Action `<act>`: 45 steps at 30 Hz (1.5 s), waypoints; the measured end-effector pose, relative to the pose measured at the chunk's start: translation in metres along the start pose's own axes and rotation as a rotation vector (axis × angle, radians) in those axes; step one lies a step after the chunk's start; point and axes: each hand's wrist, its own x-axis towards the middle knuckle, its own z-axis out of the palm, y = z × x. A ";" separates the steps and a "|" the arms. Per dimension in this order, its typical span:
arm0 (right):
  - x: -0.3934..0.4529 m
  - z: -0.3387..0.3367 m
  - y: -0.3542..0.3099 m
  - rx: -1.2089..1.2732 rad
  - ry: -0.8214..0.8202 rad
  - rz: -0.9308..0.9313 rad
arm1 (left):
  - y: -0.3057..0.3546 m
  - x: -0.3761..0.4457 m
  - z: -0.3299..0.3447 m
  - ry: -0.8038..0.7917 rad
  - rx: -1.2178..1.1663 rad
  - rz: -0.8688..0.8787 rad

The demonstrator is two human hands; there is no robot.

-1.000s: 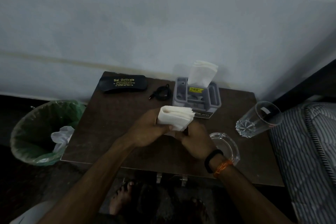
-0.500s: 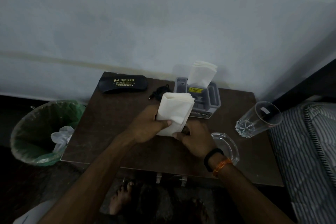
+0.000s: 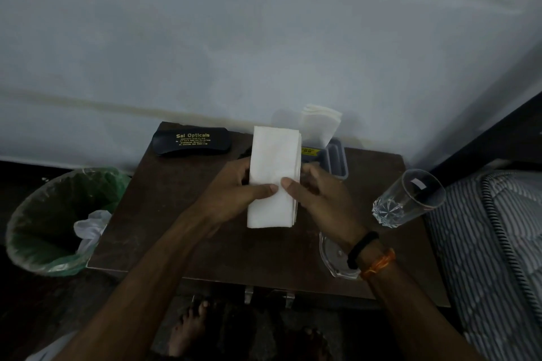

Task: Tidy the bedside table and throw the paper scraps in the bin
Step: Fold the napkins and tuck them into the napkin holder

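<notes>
Clear glass sits nearest on the brown bedside table [image 3: 181,231]: an ashtray-like dish [image 3: 333,258] at the front right edge, partly hidden under the right wrist, with nothing visible inside it. Just beyond it to the right, a drinking glass [image 3: 407,199] stands upright and looks empty. On the floor to the left of the table, touching its front corner, stands a bin [image 3: 44,223] lined with a green bag; crumpled white scraps [image 3: 91,227] lie inside against the wall nearest the table.

Above the middle of the table both hands hold a folded stack of white paper napkins [image 3: 274,176], upright and lengthwise. Left hand [image 3: 231,196] wraps its left edge, thumb pressed across the front, fingers curled behind. Right hand [image 3: 319,196] pinches the right edge, thumb on the front beside the left thumb, fingers half closed.

Behind the stack, toward the wall, a grey plastic holder [image 3: 337,160] carries more white napkins [image 3: 321,123] standing up out of it. At the back left lies a black spectacle case [image 3: 190,142] with gold lettering, closed.
</notes>
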 end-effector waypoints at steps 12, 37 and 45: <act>0.009 -0.010 0.008 -0.169 0.041 -0.151 | 0.004 0.010 0.018 0.088 0.019 0.152; 0.042 -0.043 0.006 -0.286 0.614 -0.346 | 0.024 0.050 0.037 0.262 0.220 0.555; 0.045 -0.045 0.006 -0.166 0.688 -0.260 | 0.030 0.067 0.037 0.296 0.506 0.646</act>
